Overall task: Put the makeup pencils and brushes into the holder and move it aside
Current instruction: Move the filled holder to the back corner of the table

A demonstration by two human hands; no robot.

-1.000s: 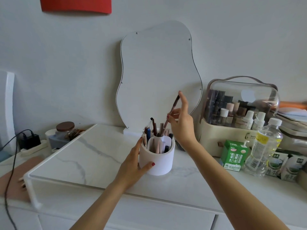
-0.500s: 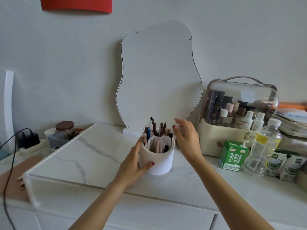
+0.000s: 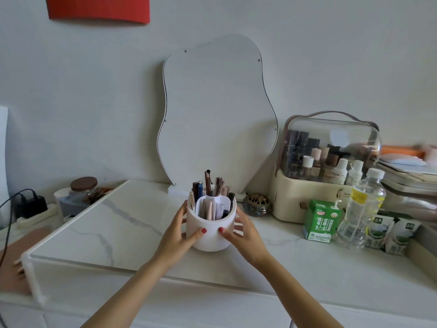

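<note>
A round white holder stands upright on the marble tabletop, in front of the wavy mirror. Several makeup pencils and brushes stick up from its compartments. My left hand grips the holder's left side, thumb across the front. My right hand grips its right side, thumb also on the front. Both thumbs nearly meet on the wall of the holder.
A wavy mirror leans on the wall behind. Right of the holder sit a small brass bowl, a cosmetics case, a green carton and a water bottle. At the left are a lidded jar and a charger.
My right hand let a brush drop into the holder, came down and closed on the holder's right side. My left hand stayed on the left side.
</note>
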